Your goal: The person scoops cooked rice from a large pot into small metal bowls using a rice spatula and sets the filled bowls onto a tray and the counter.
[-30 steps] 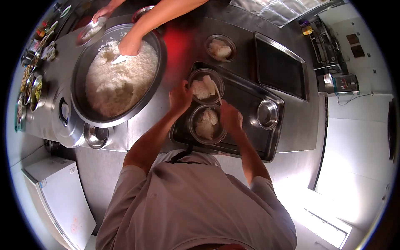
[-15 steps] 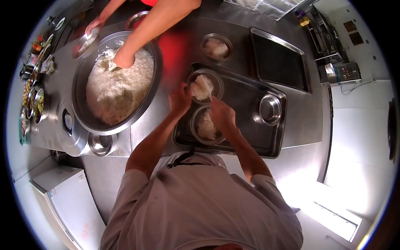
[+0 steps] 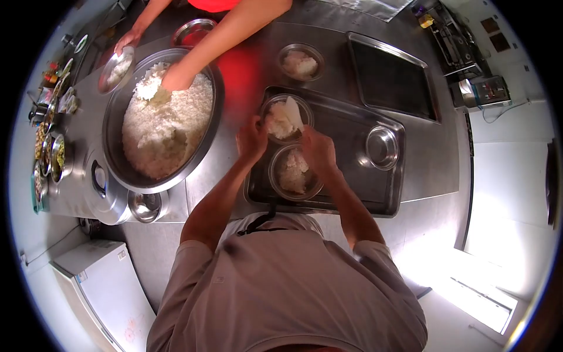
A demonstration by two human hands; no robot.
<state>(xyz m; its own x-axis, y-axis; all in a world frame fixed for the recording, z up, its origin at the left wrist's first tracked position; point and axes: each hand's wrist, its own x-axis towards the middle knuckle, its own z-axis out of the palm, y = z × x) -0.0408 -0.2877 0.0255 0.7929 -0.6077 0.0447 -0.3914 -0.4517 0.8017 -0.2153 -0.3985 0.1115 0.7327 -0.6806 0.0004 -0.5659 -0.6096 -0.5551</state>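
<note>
My left hand (image 3: 252, 141) grips the left rim of a round metal bowl (image 3: 311, 117) that holds white rice (image 3: 280, 120). In my right hand (image 3: 318, 151) is a white rice paddle (image 3: 293, 111), its flat blade raised at the right side of that rice. Just below, a second metal bowl (image 3: 271, 183) with rice sits close to my right wrist. Both bowls stand on a dark rectangular tray (image 3: 346, 190), and a small metal bowl (image 3: 381, 148) is at the tray's right end.
A large basin (image 3: 218, 117) of rice stands at left. Across the table, a co-worker's hand (image 3: 176, 79) is in it, while their other hand (image 3: 126, 42) holds a bowl (image 3: 111, 82). Another rice bowl (image 3: 300, 61) and a dark tray (image 3: 393, 82) lie farther back.
The paddle's blade has lifted and turned more upright, showing its broad face. My right hand has shifted slightly right. The co-worker's hand has loosened a white clump of rice in the basin.
</note>
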